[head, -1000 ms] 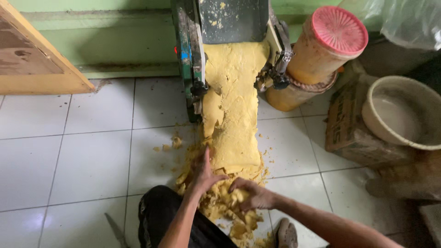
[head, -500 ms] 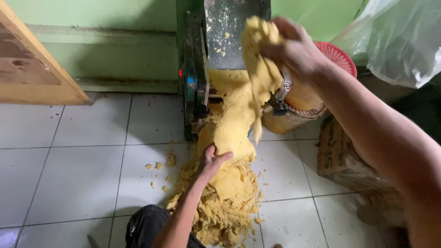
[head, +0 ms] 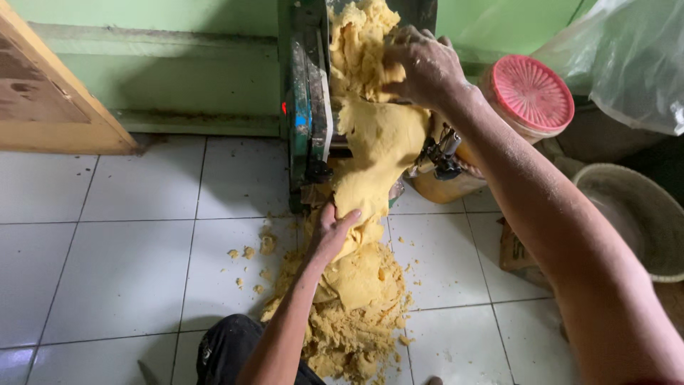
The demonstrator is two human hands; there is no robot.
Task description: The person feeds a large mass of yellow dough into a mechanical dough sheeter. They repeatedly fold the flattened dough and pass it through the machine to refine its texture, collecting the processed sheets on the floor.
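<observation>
Nearest, a dark trouser knee (head: 228, 349) at the bottom edge, then a crumbly heap of yellow dough (head: 356, 314) spread on the white tiled floor (head: 121, 278), loose bits scattered to its left. Left hand (head: 331, 232) lies flat on the dough sheet just above the heap, fingers spread, pressing rather than clasping. Farther up, the sheet hangs from the green roller machine (head: 306, 121); right hand (head: 424, 68) is closed round a ragged clump at the machine's top. Dough looks soft, heavy and limp (it sags and tears at the edges), likely tacky; best taken broadly from beneath with open palms, not pinched. Behind, a jar with a pink lid (head: 531, 93), a pale basin (head: 634, 214) and a clear plastic bag (head: 627, 57). Half a second back the right hand was only arriving at the top with its clump; a second back both hands were down in the heap.
</observation>
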